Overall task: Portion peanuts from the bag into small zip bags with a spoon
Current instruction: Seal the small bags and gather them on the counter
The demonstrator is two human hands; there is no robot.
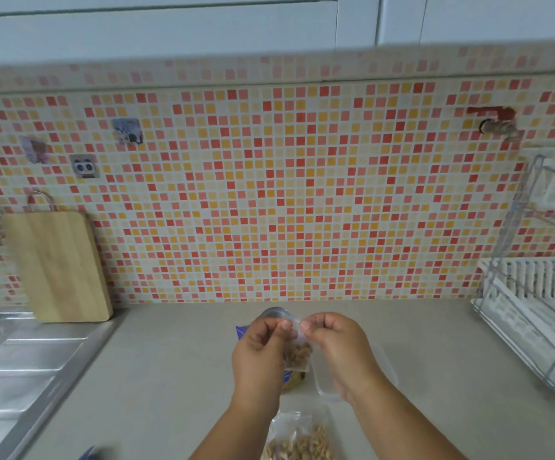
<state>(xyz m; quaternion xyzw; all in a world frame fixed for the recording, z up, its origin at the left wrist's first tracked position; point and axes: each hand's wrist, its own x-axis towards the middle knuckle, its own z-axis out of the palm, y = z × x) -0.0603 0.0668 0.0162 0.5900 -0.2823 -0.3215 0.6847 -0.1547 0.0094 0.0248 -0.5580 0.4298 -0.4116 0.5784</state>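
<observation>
Pinching top edge of small zip bag with left hand and right hand, fingertips clamped; peanuts inside, held above counter. 1 filled bag at near edge. Wide counter stretch left to sink edge; dish rack well right.

Clear small zip bag hangs upright, top strip pinched btw left hand & right hand; peanuts fill its lower half. 2nd zip bag w/ peanuts lies flat on tabletop at bottom edge. Blue peanut bag mostly hidden behind left hand.
</observation>
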